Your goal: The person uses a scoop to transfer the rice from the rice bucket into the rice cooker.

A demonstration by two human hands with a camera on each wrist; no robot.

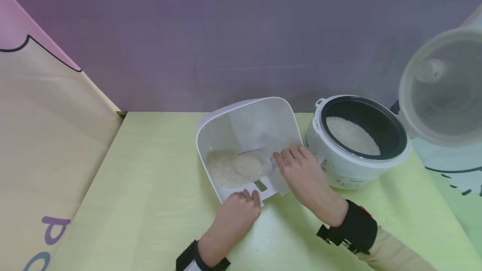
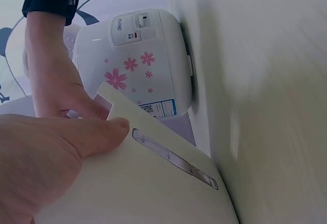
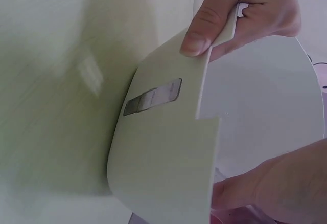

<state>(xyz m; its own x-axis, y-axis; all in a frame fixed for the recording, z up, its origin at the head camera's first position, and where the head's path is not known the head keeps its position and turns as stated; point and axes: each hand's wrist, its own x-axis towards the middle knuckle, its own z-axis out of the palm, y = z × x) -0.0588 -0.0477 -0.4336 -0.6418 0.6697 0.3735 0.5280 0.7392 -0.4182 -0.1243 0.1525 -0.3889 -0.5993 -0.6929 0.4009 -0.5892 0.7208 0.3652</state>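
A white rice bin (image 1: 263,114) stands on the table, with uncooked rice (image 1: 227,168) heaped in its left and middle part. My left hand (image 1: 238,210) grips the notched near rim, its thumb on the outer wall in the left wrist view. Inside the bin, a clear scoop (image 1: 266,163) lies against the rice; my right hand (image 1: 303,175) pinches it over the right side, though the fingertips are partly hidden. To the right is a white rice cooker (image 1: 342,175) with its lid (image 1: 444,91) raised. White rice (image 1: 353,136) sits in its dark inner pot (image 1: 389,133).
The pale green tabletop (image 1: 150,179) carries the bin and cooker close together near its back edge. A purple-grey backdrop (image 1: 226,41) rises behind them. Printed panels stand at the left (image 1: 49,137) and right.
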